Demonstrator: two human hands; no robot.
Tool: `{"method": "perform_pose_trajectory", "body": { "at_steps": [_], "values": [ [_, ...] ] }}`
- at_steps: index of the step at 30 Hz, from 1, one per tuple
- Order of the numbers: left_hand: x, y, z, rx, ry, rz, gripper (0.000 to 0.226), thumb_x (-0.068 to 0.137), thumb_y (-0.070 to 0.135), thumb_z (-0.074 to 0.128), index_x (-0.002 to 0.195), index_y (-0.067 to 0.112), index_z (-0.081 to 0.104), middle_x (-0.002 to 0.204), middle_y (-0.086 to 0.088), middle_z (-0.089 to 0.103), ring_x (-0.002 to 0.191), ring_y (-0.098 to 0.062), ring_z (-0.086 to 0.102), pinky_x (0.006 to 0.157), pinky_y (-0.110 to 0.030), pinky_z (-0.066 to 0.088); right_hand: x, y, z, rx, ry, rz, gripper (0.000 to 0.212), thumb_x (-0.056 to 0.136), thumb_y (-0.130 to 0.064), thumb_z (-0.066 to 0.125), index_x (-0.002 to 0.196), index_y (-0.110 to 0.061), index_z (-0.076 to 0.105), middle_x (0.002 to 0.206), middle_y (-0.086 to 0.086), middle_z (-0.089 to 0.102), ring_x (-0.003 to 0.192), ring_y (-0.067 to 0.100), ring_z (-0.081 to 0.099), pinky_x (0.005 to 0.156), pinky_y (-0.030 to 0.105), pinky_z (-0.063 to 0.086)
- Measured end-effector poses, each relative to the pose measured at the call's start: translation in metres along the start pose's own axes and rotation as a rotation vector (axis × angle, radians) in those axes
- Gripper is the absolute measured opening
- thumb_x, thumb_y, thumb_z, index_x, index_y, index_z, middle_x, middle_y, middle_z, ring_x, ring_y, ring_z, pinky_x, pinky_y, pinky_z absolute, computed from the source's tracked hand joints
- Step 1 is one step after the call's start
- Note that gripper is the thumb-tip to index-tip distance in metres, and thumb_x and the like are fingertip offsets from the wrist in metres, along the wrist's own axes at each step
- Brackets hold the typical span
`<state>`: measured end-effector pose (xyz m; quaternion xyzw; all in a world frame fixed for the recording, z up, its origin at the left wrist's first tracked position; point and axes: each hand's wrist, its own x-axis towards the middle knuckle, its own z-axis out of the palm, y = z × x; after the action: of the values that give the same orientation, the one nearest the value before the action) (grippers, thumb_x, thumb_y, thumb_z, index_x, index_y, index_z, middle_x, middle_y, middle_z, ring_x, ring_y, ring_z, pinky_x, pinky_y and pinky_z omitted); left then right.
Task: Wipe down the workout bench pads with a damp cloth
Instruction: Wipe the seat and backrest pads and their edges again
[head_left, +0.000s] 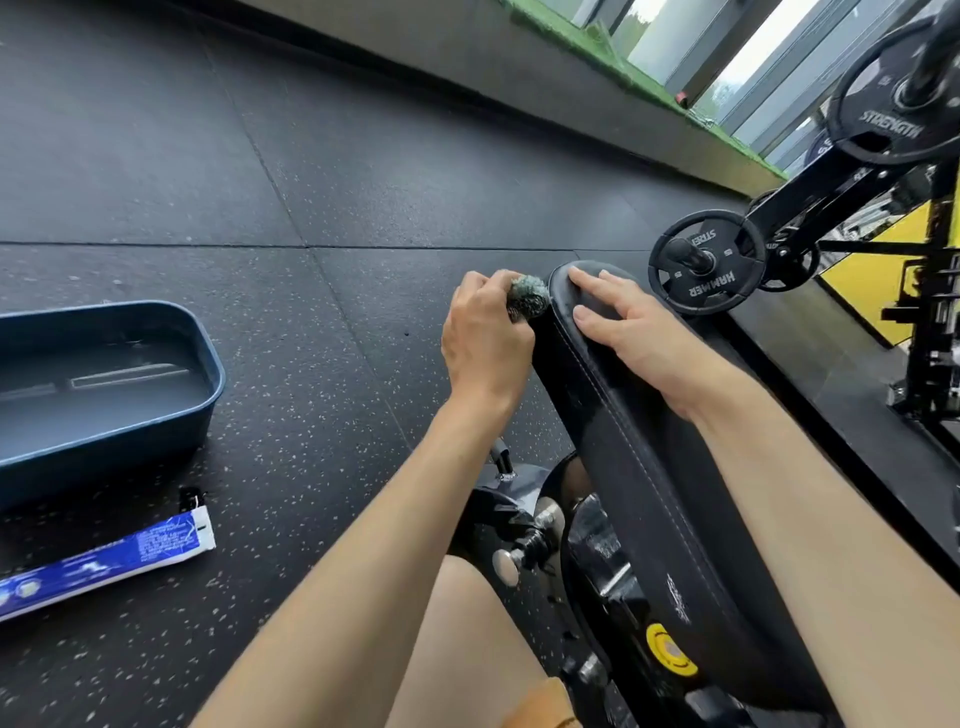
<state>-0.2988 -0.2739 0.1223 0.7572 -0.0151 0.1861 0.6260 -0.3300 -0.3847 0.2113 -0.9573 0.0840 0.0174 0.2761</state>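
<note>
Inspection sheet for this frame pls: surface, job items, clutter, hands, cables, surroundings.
Surface: black speckled rubber floor, seamed.
Job's things: black stitched pad; balled grey-green cloth at the pad's left edge near its far end; blue basin of water on the floor.
Clutter: blue-white tube beside the basin.
Hands: left hand grips the cloth; right hand flat on the pad, fingers straight.
Cables: nothing seen.
Surroundings: weight plates on a black machine; windows behind.

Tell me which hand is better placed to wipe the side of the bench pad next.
Left. The left hand grips the balled cloth at the edge of the bench pad; the right hand lies flat on top, holding nothing.
</note>
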Motion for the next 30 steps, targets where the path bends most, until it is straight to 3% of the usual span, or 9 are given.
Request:
{"method": "perform_pose_trajectory", "body": {
  "at_steps": [9, 14, 19, 22, 24, 27, 30],
  "values": [
    [-0.085, -0.001, -0.01, -0.178, -0.012, 0.224, 0.041, 0.065, -0.01, 0.057, 0.102, 0.004, 0.068, 0.087, -0.009, 0.058, 0.077, -0.023, 0.058, 0.066, -0.029, 0.046, 0.004, -0.003, 0.007, -0.056, 0.044, -0.027, 0.048, 0.097, -0.027, 0.051, 0.144, -0.032, 0.04, 0.158, 0.001, 0.02, 0.146, 0.013, 0.014, 0.119, 0.033, 0.012],
    [-0.073, 0.003, -0.006, -0.137, 0.033, 0.088, 0.04, 0.068, -0.01, 0.057, 0.104, 0.005, 0.068, 0.089, -0.008, 0.059, 0.081, -0.025, 0.059, 0.07, -0.033, 0.048, -0.004, -0.005, -0.001, -0.143, 0.031, -0.06, 0.05, 0.095, -0.033, 0.053, 0.143, -0.03, 0.042, 0.156, 0.004, 0.026, 0.145, 0.012, 0.017, 0.119, 0.032, 0.014],
    [-0.132, 0.005, -0.009, -0.201, -0.007, 0.248, 0.038, 0.069, -0.011, 0.054, 0.104, 0.0, 0.064, 0.091, -0.012, 0.056, 0.083, -0.022, 0.056, 0.071, -0.032, 0.048, -0.034, 0.007, -0.02, -0.261, 0.007, -0.102, 0.048, 0.094, -0.031, 0.056, 0.141, -0.028, 0.046, 0.154, 0.0, 0.031, 0.141, 0.01, 0.028, 0.107, 0.016, 0.018],
    [-0.116, 0.002, -0.014, -0.099, -0.047, 0.362, 0.039, 0.069, -0.006, 0.052, 0.105, 0.003, 0.063, 0.09, -0.012, 0.058, 0.082, -0.025, 0.057, 0.065, -0.035, 0.05, -0.049, 0.015, -0.015, -0.247, 0.015, -0.103, 0.048, 0.097, -0.03, 0.051, 0.144, -0.029, 0.04, 0.156, 0.002, 0.026, 0.144, 0.01, 0.02, 0.115, 0.022, 0.014],
    [-0.093, 0.003, -0.014, -0.042, -0.013, 0.244, 0.038, 0.07, -0.003, 0.055, 0.105, 0.007, 0.066, 0.089, -0.01, 0.058, 0.081, -0.026, 0.058, 0.062, -0.035, 0.05, -0.052, 0.015, -0.01, -0.234, 0.029, -0.094, 0.048, 0.098, -0.029, 0.049, 0.145, -0.028, 0.039, 0.156, 0.004, 0.026, 0.145, 0.012, 0.018, 0.12, 0.033, 0.013],
    [-0.078, 0.01, -0.009, -0.047, 0.04, 0.06, 0.037, 0.071, -0.005, 0.055, 0.104, 0.007, 0.067, 0.09, -0.01, 0.059, 0.081, -0.027, 0.058, 0.066, -0.035, 0.047, -0.053, 0.016, -0.009, -0.238, 0.036, -0.074, 0.048, 0.098, -0.029, 0.05, 0.145, -0.028, 0.039, 0.156, 0.004, 0.026, 0.145, 0.014, 0.019, 0.12, 0.035, 0.013],
    [-0.114, 0.016, -0.005, -0.118, 0.038, 0.117, 0.038, 0.07, -0.003, 0.048, 0.104, 0.002, 0.064, 0.09, -0.012, 0.056, 0.08, -0.024, 0.056, 0.069, -0.026, 0.042, -0.053, 0.018, -0.009, -0.193, 0.031, -0.075, 0.047, 0.098, -0.028, 0.049, 0.144, -0.029, 0.04, 0.156, 0.001, 0.026, 0.145, 0.012, 0.018, 0.12, 0.034, 0.013]
  ]
}}
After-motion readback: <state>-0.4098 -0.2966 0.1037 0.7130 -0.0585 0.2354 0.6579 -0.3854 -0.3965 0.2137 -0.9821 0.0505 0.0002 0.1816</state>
